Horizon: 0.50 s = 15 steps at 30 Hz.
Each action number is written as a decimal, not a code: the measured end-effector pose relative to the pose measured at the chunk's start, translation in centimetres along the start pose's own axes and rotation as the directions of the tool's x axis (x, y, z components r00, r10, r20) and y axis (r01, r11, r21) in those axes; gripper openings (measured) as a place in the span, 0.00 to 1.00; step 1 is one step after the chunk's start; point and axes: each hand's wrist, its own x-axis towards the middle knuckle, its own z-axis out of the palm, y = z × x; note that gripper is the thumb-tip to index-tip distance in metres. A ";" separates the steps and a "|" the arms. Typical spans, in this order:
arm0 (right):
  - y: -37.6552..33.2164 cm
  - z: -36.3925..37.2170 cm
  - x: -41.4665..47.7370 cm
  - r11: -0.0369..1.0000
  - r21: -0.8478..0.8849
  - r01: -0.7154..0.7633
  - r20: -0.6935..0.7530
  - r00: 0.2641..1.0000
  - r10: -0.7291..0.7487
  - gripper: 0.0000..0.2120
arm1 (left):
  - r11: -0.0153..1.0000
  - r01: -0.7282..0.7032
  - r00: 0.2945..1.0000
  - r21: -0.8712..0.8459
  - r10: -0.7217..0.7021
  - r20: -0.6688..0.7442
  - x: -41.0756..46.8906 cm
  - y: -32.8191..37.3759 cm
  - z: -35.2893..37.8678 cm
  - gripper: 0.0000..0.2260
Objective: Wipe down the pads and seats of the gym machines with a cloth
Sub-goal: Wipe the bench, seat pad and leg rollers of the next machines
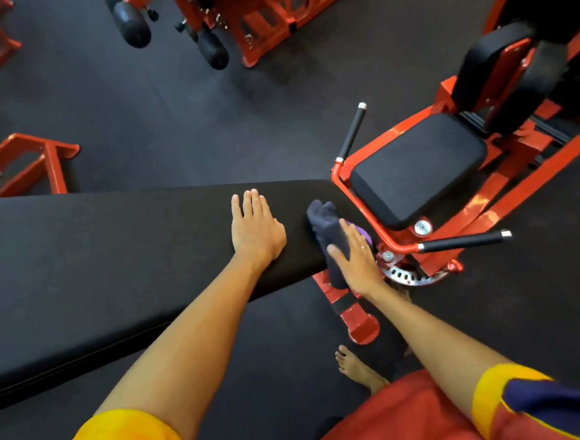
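Right hand point(357, 265) presses cloth point(326, 226) at bench pad point(113, 266) edge.

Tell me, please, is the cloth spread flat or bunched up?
Bunched: the cloth lies crumpled under the right hand, draped over the bench end.

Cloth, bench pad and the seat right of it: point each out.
cloth point(323, 219), head view, dark fold at its upper end.
bench pad point(112, 253), head view, bare top surface.
seat point(419, 169), head view, cushion middle.
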 end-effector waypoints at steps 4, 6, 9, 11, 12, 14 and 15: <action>-1.2 1.5 3.1 0.955 0.153 -0.254 -0.190 0.941 0.281 0.32 | 1.000 0.004 1.000 0.008 -0.004 0.011 0.0 -0.2 -0.2 0.29; -3.9 2.9 2.2 0.952 0.198 -0.236 -0.205 0.939 0.275 0.30 | 1.000 -0.005 1.000 0.006 0.005 0.016 0.0 -0.3 -0.1 0.29; -7.3 5.9 -2.0 0.974 0.225 -0.025 -0.315 0.944 0.097 0.34 | 1.000 -0.019 1.000 0.020 0.019 0.004 0.1 -0.2 0.1 0.28; -7.1 7.8 -4.3 0.947 0.317 0.057 -0.414 0.907 0.084 0.35 | 1.000 -0.017 1.000 0.017 0.017 -0.002 0.3 -0.2 0.3 0.28; -6.4 8.2 -4.4 0.932 0.357 0.071 -0.448 0.888 0.104 0.34 | 1.000 -0.015 1.000 0.005 0.015 -0.002 0.4 -0.3 0.2 0.29; -3.5 8.3 -2.9 0.892 0.451 -0.002 -0.502 0.826 0.256 0.35 | 1.000 -0.021 1.000 -0.010 0.021 0.008 0.4 0.0 0.1 0.29; -2.1 7.9 -1.8 0.852 0.519 -0.070 -0.493 0.790 0.365 0.38 | 1.000 -0.019 1.000 -0.011 0.019 0.010 0.3 0.0 0.1 0.29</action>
